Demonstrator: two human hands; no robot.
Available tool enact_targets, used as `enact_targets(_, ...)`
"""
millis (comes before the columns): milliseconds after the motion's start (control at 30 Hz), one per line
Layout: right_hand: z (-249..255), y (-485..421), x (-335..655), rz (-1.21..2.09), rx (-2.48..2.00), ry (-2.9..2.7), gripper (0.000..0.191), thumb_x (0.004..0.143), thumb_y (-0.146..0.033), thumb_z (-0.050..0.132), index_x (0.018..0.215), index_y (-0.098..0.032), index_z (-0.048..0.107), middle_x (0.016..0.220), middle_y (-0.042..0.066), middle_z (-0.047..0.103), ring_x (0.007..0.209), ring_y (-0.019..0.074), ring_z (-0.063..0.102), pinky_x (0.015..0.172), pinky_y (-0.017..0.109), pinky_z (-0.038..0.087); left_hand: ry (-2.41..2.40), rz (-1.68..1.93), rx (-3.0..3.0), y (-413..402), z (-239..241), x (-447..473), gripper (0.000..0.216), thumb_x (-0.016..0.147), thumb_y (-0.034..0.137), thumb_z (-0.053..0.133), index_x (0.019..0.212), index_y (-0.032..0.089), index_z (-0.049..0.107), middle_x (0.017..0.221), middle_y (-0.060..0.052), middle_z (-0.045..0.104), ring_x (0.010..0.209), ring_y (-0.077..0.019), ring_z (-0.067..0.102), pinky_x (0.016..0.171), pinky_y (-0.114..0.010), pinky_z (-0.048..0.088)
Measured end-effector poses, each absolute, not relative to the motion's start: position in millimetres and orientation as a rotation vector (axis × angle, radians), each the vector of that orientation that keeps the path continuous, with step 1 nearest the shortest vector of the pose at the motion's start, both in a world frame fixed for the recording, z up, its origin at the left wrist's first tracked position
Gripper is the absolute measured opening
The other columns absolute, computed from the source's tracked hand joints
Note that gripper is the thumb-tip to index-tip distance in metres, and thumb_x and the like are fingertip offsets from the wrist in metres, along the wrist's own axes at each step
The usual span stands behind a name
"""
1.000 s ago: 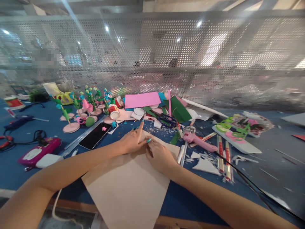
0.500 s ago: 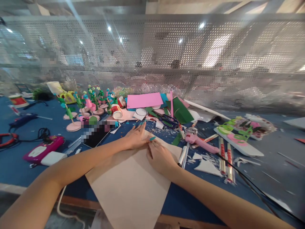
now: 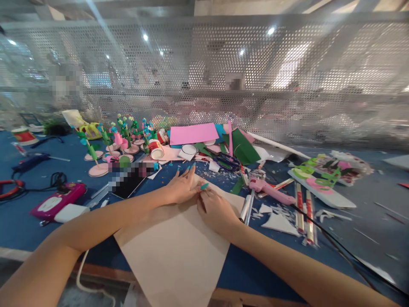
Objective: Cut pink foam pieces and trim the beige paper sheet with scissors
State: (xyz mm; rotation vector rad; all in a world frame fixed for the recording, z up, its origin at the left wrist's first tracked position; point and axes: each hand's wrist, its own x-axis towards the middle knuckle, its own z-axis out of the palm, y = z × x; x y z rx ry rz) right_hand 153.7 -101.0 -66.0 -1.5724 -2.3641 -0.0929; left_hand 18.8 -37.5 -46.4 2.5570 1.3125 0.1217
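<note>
A large sheet of pale paper [image 3: 177, 251] lies on the blue table, its lower end hanging over the front edge. My left hand [image 3: 180, 186] rests flat near the sheet's far end, fingers stretched out and slightly apart, with teal nails. Close against its thumb, my right hand [image 3: 215, 209] presses down on the paper with curled fingers. Whatever those fingertips pinch, if anything, is hidden. A marker [image 3: 245, 209] lies just right of my right hand, and a black phone [image 3: 129, 183] lies left of my left hand.
Beyond my hands are pink card [image 3: 193, 134], green sheets [image 3: 244, 147], scissors [image 3: 226, 162] and several small craft flowers on round bases [image 3: 98, 170]. A pink glue gun [image 3: 271, 192] with a cord and white scraps [image 3: 281, 224] lie right. A perforated metal screen [image 3: 204, 64] stands behind.
Both hands stay in nearly the same place on the paper, with only slight finger movement on the left. The view has shifted very slightly.
</note>
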Motion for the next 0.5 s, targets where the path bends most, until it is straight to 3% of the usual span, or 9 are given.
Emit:
enact_targets(233,-70.0,-99.8,151.8,-0.200,-1.554,-2.357,0.042,0.080,-0.016,0.034,0.113,0.002,0.054,0.118,0.020,0.053,0.115,0.0254,0.046,0.094,0.036,0.040,1.286,0.073,2.598,-8.7,-53.2,16.3,0.079,0.082,0.057,0.020,0.136,0.006,-0.009,0.144,-0.018,0.005,0.134,-0.0238,0.008,0.105,-0.046,0.006)
enact_targets(400,-70.8,-99.3,152.4,-0.236,-1.534,-2.364,0.042,0.080,-0.017,0.035,0.114,0.001,0.054,0.118,0.019,0.054,0.115,0.0256,0.046,0.095,0.036,0.041,1.303,0.083,2.624,-8.6,-53.5,16.8,0.080,0.082,0.057,0.022,0.136,0.005,-0.005,0.144,-0.019,0.005,0.133,-0.0250,0.008,0.105,-0.047,0.007)
enact_targets(500,-69.6,-100.1,153.2,-0.201,-1.564,-2.371,0.041,0.080,-0.017,0.035,0.111,0.000,0.056,0.115,0.018,0.057,0.113,0.0252,0.048,0.095,0.035,0.040,1.301,0.126,2.640,-22.8,-51.1,19.1,0.079,0.082,0.057,0.021,0.136,0.003,0.001,0.142,-0.021,0.014,0.133,-0.0264,0.013,0.104,-0.047,0.013)
